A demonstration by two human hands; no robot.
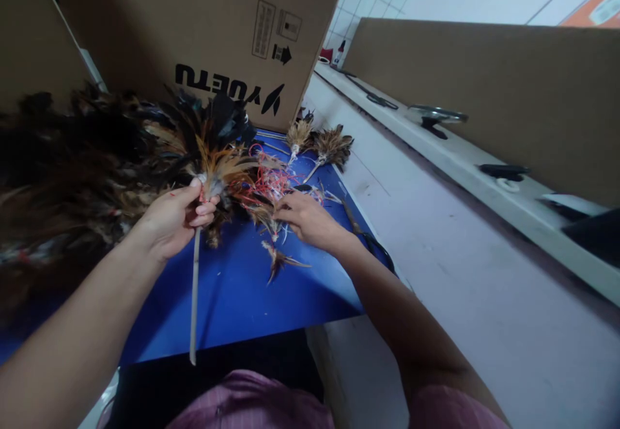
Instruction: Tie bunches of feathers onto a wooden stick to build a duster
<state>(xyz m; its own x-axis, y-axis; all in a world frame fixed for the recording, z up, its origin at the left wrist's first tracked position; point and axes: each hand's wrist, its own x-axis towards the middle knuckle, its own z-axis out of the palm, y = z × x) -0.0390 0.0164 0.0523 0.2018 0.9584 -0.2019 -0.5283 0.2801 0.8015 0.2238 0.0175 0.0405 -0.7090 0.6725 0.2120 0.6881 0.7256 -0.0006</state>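
My left hand (pixel 186 212) is closed round the neck of a feather duster (pixel 220 164), where red binding shows below the orange and dark feathers. Its pale thin stick (pixel 195 300) hangs down past the front of the blue table. My right hand (pixel 307 219) reaches into a heap of red and white strings (pixel 274 180) and small feathers, fingers bent together. Whatever lies between those fingertips is hidden. Just below it, a small feather tuft (pixel 278 258) rests on the table.
A big pile of brown and black feathers (pixel 72 177) covers the left side of the blue table (pixel 242 300). Two small feather bunches (pixel 332 145) lie at the back right. A cardboard box (pixel 217 22) stands behind. Along the right runs a white ledge (pixel 465 141) with tools.
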